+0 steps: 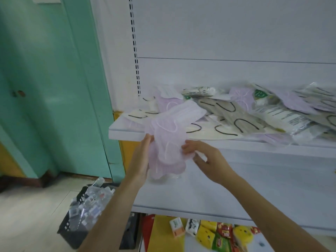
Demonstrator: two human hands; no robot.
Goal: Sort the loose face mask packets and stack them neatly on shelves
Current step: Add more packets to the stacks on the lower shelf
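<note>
Lilac mask packets (168, 142) in crinkled wrap, left hand (140, 160) flat against them, right hand (205, 157) pinching edge

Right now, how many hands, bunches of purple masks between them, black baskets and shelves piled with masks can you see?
Bare hands, left hand and right hand: 2
Bunch of pale purple face masks between the hands: 1
Black plastic basket on the floor: 1
White metal shelf piled with mask packets: 1
Total: 5
</note>
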